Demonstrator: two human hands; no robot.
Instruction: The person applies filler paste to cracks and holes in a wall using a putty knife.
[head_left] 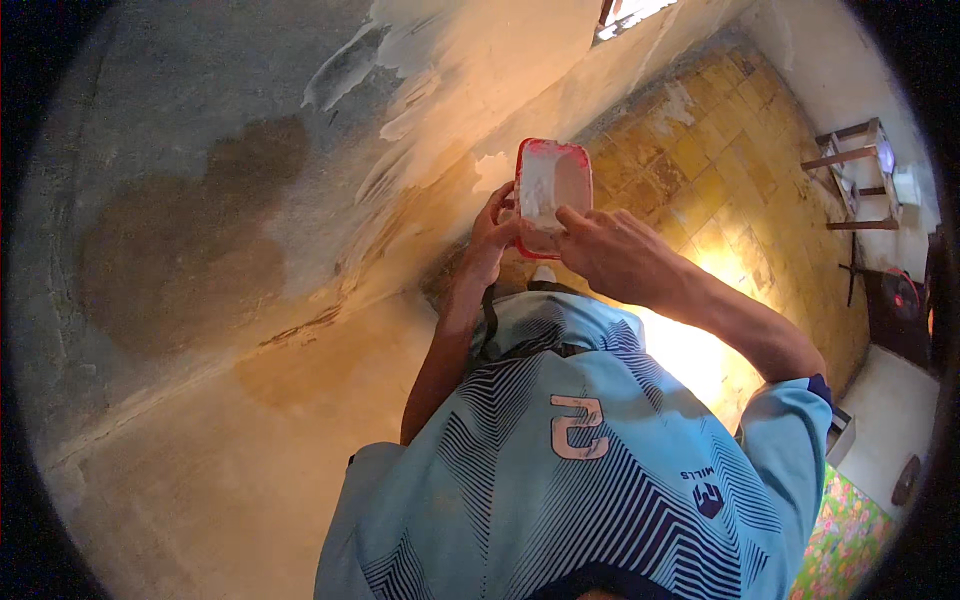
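Observation:
My left hand (490, 230) is closed round the left side of a shallow rectangular tub (522, 165) with a red rim. White, paste-like material (540, 190) coats its inside, and a pinkish-grey patch lies along the right part. My right hand (610, 245) reaches over the tub's lower right edge, its fingers curled together just inside. Whatever those fingers grip is hidden or too small to name. Close to the tub on the left rises a wall (400, 190) with white smears, bare grey areas and brown damp-looking patches.
Yellowish tiles cover the floor (690, 150) beyond my hands, with bright light on part of it. A wooden stool-like frame (850, 160) stands at the right wall. Below it is a dark fan-like object (900, 295). A floral mat (840, 535) lies at lower right.

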